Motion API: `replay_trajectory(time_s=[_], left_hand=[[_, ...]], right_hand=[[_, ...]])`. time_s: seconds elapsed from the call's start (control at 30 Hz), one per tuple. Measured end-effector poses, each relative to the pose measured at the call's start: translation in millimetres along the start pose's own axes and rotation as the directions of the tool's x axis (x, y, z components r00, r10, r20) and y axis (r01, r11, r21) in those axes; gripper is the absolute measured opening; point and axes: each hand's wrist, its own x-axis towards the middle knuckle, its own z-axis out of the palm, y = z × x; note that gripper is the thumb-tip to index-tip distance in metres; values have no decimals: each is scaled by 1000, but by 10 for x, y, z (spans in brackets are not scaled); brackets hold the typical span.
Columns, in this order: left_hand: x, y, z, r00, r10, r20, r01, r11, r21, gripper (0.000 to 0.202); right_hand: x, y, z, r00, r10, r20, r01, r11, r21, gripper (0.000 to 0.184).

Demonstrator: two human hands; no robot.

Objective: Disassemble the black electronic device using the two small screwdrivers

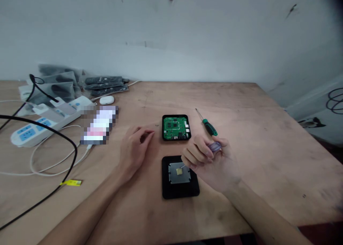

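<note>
My right hand point(211, 162) is closed around the translucent purple handle of a screwdriver point(215, 146). Its thin metal shaft comes out below my fingers and points at a pale yellow pad point(179, 171). That pad sits on a silver metal plate point(175, 180) fixed on a black square cover point(180, 192). Beyond the cover lies an open black box point(163, 127) with a green circuit board point(171, 125) in it. To the left of both, my left hand point(135, 145) rests on the table, fingers curled and thumb against the fingertips. Whatever is in that pinch, if anything, is hidden.
A green-and-black screwdriver point(209, 127) lies right of the box. Tiny screws point(157, 125) are beside the box's left side. Leftward are a phone point(100, 125), a white earbud case point(107, 100), a power strip point(34, 130), looping cables and bagged remotes point(104, 84).
</note>
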Motion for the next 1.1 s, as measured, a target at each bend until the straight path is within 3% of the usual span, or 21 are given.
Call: replay_trajectory(time_s=[0.73, 0.87, 1.0, 1.1], left_hand=[[-8, 10, -1, 1000, 18, 14, -18, 1000, 23, 19], [-2, 10, 10, 999, -17, -29, 18, 1000, 25, 19], [-12, 343, -175, 983, 43, -178, -46, 999, -12, 49], [-109, 820, -522, 971, 178, -158, -204, 964, -171, 77]], right_hand=[[15, 0, 38, 1000, 9, -26, -10, 999, -36, 47], [14, 3, 30, 999, 10, -33, -11, 999, -44, 50], [12, 5, 21, 999, 10, -33, -11, 999, -44, 49], [7, 13, 17, 999, 12, -32, -13, 999, -34, 49]])
